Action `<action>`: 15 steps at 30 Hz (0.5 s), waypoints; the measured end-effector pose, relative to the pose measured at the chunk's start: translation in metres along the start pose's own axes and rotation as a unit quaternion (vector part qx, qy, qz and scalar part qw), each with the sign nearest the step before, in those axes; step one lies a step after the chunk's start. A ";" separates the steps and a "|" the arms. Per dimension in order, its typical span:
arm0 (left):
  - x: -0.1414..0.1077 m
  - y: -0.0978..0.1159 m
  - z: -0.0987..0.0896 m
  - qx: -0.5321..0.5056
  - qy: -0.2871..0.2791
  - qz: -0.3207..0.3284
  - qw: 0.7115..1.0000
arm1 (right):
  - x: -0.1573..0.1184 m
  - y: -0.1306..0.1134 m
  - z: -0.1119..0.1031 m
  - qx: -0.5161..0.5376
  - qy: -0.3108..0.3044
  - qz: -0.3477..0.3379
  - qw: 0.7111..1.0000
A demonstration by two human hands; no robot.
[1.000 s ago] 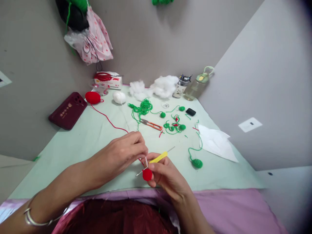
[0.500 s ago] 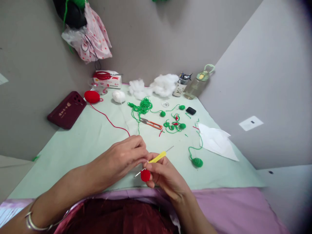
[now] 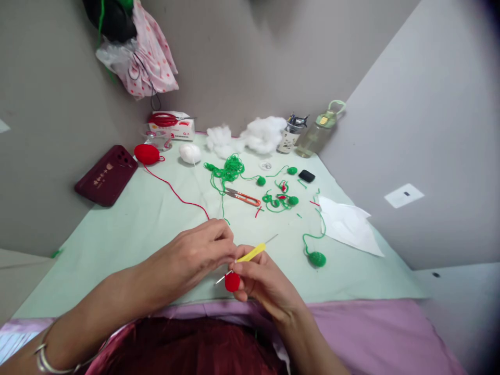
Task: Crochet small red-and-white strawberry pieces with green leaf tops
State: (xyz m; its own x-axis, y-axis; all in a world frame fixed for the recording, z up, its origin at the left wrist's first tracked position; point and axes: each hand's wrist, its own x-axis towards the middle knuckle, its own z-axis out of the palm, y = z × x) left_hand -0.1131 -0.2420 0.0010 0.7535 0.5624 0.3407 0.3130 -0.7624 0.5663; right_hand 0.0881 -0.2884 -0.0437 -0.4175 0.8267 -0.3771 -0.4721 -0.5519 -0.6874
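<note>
At right hand point(image 3: 261, 277): 1 hook point(image 3: 252, 253), 1 red piece point(image 3: 232, 282).

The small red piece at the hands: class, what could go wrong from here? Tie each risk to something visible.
The small red piece could slip if the right hand loosens, since it also holds the yellow-handled hook.
The red yarn runs loose towards the left hand and might snag.
The tangled green yarn might knot further if pulled.
</note>
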 end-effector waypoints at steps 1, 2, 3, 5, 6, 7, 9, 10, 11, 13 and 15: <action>0.001 -0.005 -0.007 0.012 0.008 -0.011 1.000 | 0.000 0.000 0.000 0.001 -0.005 0.003 1.000; 0.002 -0.010 -0.016 0.034 0.030 -0.025 0.999 | -0.001 0.001 0.001 0.003 -0.010 0.006 1.000; 0.003 -0.016 -0.026 0.087 0.082 -0.058 0.991 | -0.002 0.001 0.001 0.004 -0.013 0.008 1.000; 0.003 -0.024 -0.047 0.204 0.203 -0.136 0.948 | -0.003 0.000 0.001 0.008 -0.013 0.007 1.000; 0.003 -0.026 -0.054 0.224 0.228 -0.178 0.931 | -0.003 -0.001 0.001 0.011 -0.012 0.006 1.000; 0.002 -0.026 -0.057 0.210 0.241 -0.200 0.926 | -0.003 -0.001 0.001 0.013 -0.012 0.005 1.000; -0.001 -0.019 -0.051 0.044 0.242 -0.207 0.947 | -0.002 -0.002 0.001 0.014 -0.014 0.003 1.000; -0.003 -0.014 -0.042 -0.088 0.203 -0.209 0.953 | -0.002 -0.003 0.002 0.012 -0.017 0.001 1.000; -0.004 -0.008 -0.032 -0.205 0.138 -0.206 0.947 | -0.002 -0.003 0.002 0.009 -0.020 0.001 1.000; -0.004 0.002 -0.010 -0.325 0.063 -0.207 0.921 | -0.004 -0.004 0.004 0.005 -0.021 0.000 1.000; -0.001 0.010 0.004 -0.372 0.048 -0.202 0.905 | -0.006 -0.004 0.007 -0.002 -0.017 0.001 1.000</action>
State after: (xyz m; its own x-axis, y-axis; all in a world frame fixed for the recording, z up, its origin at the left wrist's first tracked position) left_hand -0.1077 -0.2516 0.0033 0.5991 0.7998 0.0365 0.0484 -0.0816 0.9955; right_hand 0.0870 -0.2917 -0.0346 -0.4450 0.8218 -0.3560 -0.4689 -0.5524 -0.6892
